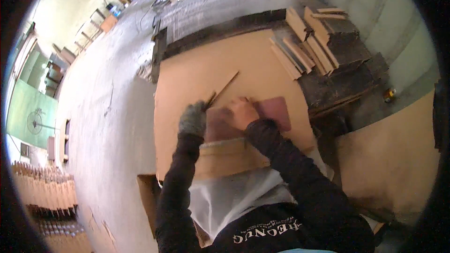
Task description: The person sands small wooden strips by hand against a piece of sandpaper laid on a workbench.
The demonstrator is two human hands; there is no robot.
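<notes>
A flat maroon sheet [276, 112] with rounded corners lies on a tan board [187, 77] in front of me. My bare right hand [241, 114] rests across the sheet's middle, its fingers bent and blurred. At the sheet's left end is my left hand [192, 119], in a grey glove, its fingers closed around something dark and thin that I cannot make out. Just beyond that hand, a narrow strip [228, 84] lies slanted on the board. A tan stack-like edge [220, 157] shows along the near side, below the sheet.
Several wooden strips [321, 52] lie on a dark stand [347, 49] at the far right. A dark raised bar [225, 34] borders the board's far side. Another tan panel [389, 145] is at the right. Stacked tan pieces [44, 189] stand on the left, and a fan [35, 122] beyond.
</notes>
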